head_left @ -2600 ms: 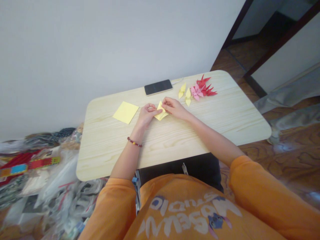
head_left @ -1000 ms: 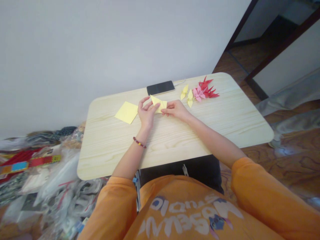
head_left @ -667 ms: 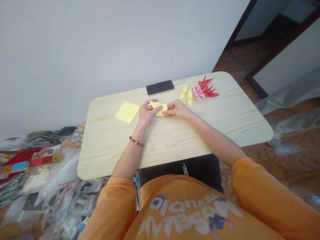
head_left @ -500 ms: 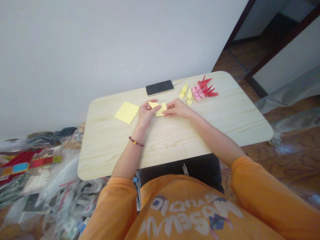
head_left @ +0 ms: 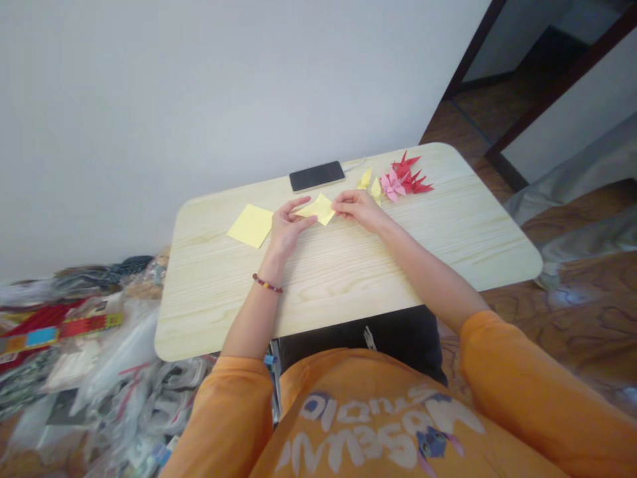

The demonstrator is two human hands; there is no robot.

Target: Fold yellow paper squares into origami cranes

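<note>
1. Wood desk [head_left: 348,318] by wall [head_left: 199,99]; orange sweatshirt [head_left: 348,378] nearest, print reads "Studio", rest unclear.
2. L hand [head_left: 288,229], bead bracelet [head_left: 267,284] on wrist: fingers spread, tips on folded yellow paper [head_left: 316,209].
3. R hand [head_left: 359,209]: narrow pinch on paper's right end.
4. Paper sits between hands.
5. Farther: yellow square [head_left: 251,226] left, phone [head_left: 317,176] beyond, yellow cranes [head_left: 365,178], pink crane [head_left: 393,184], red cranes [head_left: 411,174] right.
</note>
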